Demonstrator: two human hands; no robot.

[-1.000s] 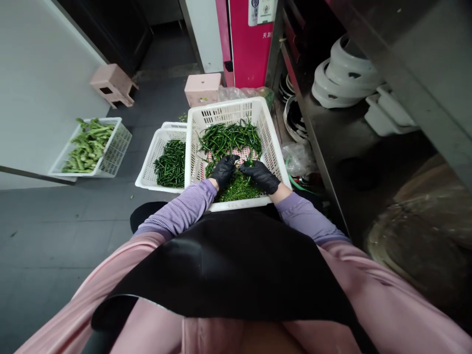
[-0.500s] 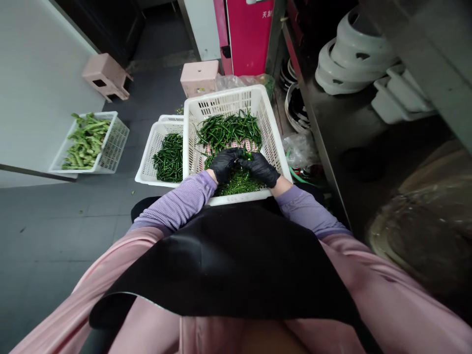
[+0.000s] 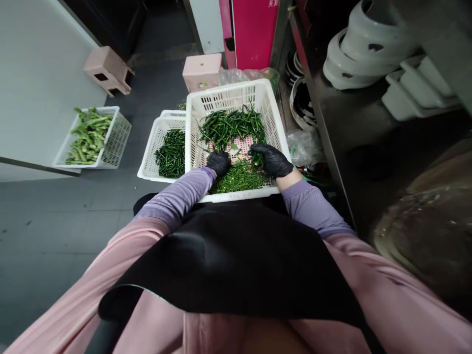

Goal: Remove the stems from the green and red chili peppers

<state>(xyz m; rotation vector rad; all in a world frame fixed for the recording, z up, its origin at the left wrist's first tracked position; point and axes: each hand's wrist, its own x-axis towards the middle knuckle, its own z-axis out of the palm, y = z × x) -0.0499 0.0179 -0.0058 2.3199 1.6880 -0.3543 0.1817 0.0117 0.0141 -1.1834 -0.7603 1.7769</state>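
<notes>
Both my hands wear black gloves and work inside a large white plastic basket (image 3: 191, 118) at my lap. My right hand (image 3: 275, 160) is curled around a few green chili peppers (image 3: 258, 158) at the right side. Toward the left, my left hand (image 3: 219, 163) has its fingers closed at the near edge of a heap of long green chilies (image 3: 236, 123); what they pinch is hidden. Between the hands and below them lies a pile of thin green stems (image 3: 241, 178), nearest my body. A patch of red-dotted basket bottom (image 3: 243, 145) shows between the two heaps.
Left of my basket stands a smaller white basket (image 3: 147, 162) with dark green chilies. Farther left, another basket (image 3: 120, 140) holds pale green vegetables. Two pink stools (image 3: 202, 69) stand beyond. A metal shelf (image 3: 328, 142) with white containers (image 3: 368, 54) runs along the right.
My hands were together over the stems and have parted. The left moved left and slightly down, the right moved right, keeping green chilies. The view has shifted slightly.
</notes>
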